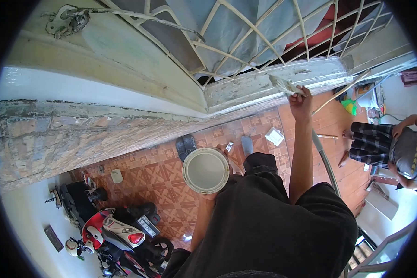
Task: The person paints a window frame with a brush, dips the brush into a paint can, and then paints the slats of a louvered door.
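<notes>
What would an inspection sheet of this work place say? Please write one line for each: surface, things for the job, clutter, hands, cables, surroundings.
Surface: window ledge looks rough and patchy.
Things for the job: brush at the ledge, contact unclear; open bucket with pale contents.
Clutter: dark shoes and white tray on the tiled floor.
Hands: right holds the brush; left, partly hidden, holds the bucket.
Cables: none identified for certain; a grey tube shows beside the right arm, use unclear.
Surroundings: motorbike at lower left of the view; another person at the right edge.
</notes>
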### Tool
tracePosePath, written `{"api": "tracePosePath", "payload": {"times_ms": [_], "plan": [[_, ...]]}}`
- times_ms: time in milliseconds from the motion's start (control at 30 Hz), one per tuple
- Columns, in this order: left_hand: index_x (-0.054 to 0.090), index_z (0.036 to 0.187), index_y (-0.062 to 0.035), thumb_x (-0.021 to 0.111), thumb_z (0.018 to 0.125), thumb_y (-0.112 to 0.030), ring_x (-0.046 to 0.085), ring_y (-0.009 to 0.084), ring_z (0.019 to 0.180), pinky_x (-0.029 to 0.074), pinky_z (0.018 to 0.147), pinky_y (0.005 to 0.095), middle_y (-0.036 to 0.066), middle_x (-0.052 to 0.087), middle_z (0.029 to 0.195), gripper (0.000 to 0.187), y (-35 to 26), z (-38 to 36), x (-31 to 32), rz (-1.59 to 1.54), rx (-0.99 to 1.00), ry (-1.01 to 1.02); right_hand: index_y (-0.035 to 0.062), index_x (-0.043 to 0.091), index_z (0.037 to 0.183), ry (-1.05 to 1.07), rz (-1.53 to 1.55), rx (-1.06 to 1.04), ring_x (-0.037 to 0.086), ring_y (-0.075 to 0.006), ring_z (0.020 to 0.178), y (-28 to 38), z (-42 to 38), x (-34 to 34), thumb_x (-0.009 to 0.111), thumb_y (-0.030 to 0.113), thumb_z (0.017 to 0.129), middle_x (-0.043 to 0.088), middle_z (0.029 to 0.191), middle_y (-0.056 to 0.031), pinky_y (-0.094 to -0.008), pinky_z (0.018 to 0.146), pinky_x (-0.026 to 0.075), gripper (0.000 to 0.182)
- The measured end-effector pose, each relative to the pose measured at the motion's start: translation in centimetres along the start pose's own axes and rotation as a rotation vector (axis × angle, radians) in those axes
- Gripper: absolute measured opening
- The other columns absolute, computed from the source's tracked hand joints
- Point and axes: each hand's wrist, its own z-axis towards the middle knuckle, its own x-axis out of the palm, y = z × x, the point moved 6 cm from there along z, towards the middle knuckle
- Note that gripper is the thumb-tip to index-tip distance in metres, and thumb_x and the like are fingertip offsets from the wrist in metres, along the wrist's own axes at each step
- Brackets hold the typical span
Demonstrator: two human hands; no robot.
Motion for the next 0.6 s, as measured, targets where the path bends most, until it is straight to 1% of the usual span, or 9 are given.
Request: {"api": "tracePosePath", "payload": {"times_ms": [33,100,167,200,233,333,367,467,600], "plan": [[0.05,0.146,-0.0067,0.059,0.095,-0.059,0.04,0.0405,0.144,0.033,0.118,0.0638,0.019,0.045,0.154,0.073,-0.2,0.1,-0.4,-0.074,0.02,-0.006,-0.001,0.064,0.094,0.005,0.058,0.064,0.052,-0.0159,0.058,-0.7,-0.6,0.0,0.053,0.02,0.102,0.041,0.054,0.0009,-0.0283,0.056,0.042,0.026],[0.044,0.149,-0.0134,0.056,0.094,-0.057,0.036,0.0329,0.146,0.027,0.121,0.0576,0.012,0.045,0.153,0.071,-0.7,0.0,-0.4,0.797,0.098,0.026,0.0014,0.062,0.095,0.104,0.217,0.2,0.052,-0.0148,0.059,-1.9,-1.7,0.4,0.051,0.017,0.102,0.04,0.054,0.0011,-0.0275,0.054,0.04,0.021],[0.041,0.151,-0.0161,0.054,0.095,-0.056,0.034,0.029,0.147,0.024,0.121,0.0553,0.009,0.045,0.153,0.07,-0.8,0.2,-0.7,0.901,0.087,0.036,0.0015,0.062,0.096,0.089,0.296,0.26,0.051,-0.015,0.059,-2.9,-1.9,0.3,0.05,0.016,0.102,0.039,0.054,0.0013,-0.0277,0.055,0.04,0.02],[0.041,0.151,-0.0153,0.053,0.096,-0.056,0.034,0.0288,0.147,0.024,0.121,0.0561,0.009,0.045,0.154,0.069,-0.8,0.2,-1.1,0.571,0.039,0.023,0.0016,0.062,0.097,0.084,0.335,0.294,0.051,-0.0151,0.059,-3.5,-2.2,0.8,0.05,0.016,0.102,0.039,0.054,0.0014,-0.0278,0.055,0.039,0.019],[0.042,0.151,-0.0145,0.052,0.097,-0.055,0.033,0.0287,0.147,0.024,0.12,0.0569,0.009,0.044,0.154,0.069,-0.7,0.2,-1.4,0.242,-0.008,0.008,0.0008,0.063,0.093,-0.074,0.151,0.157,0.054,-0.0162,0.057,-3.4,-2.0,0.2,0.051,0.017,0.102,0.046,0.056,-0.0004,-0.0296,0.053,0.041,0.022],[0.042,0.151,-0.0127,0.051,0.097,-0.054,0.033,0.0284,0.148,0.024,0.117,0.0589,0.01,0.044,0.154,0.068,-0.3,-0.2,-0.6,0.169,-0.056,0.0,0.0032,0.065,0.088,-0.043,-0.721,-0.42,0.059,-0.0162,0.055,-3.2,-1.3,1.3,0.054,0.021,0.102,0.056,0.059,-0.0043,-0.0321,0.051,0.044,0.025],[0.043,0.15,-0.0128,0.051,0.097,-0.055,0.033,0.0284,0.148,0.024,0.116,0.0592,0.01,0.044,0.154,0.068,-0.4,-0.2,-0.8,0.167,-0.046,-0.017,0.0064,0.065,0.084,-0.081,-1.17,-0.771,0.063,-0.0207,0.053,-2.7,-3.4,4.1,0.06,0.024,0.101,0.064,0.064,-0.0084,-0.0358,0.05,0.048,0.025],[0.044,0.15,-0.0132,0.051,0.097,-0.055,0.033,0.0287,0.148,0.024,0.114,0.0599,0.01,0.044,0.154,0.068,-0.6,-0.4,-1.2,0.15,-0.014,-0.078,0.0086,0.065,0.085,0.065,-1.656,-1.276,0.066,-0.0275,0.056,-4.6,-5.5,8.2,0.064,0.025,0.099,0.065,0.066,-0.0101,-0.0398,0.053,0.051,0.021],[0.046,0.148,-0.0146,0.054,0.094,-0.054,0.034,0.0283,0.147,0.025,0.116,0.0577,0.009,0.046,0.153,0.068,-0.4,-0.7,-0.8,0.154,-0.016,-0.09,0.0084,0.061,0.084,0.198,-1.649,-1.245,0.067,-0.0347,0.061,-8.5,-4.7,8.7,0.065,0.023,0.098,0.067,0.068,-0.0128,-0.0442,0.054,0.053,0.02]]}}
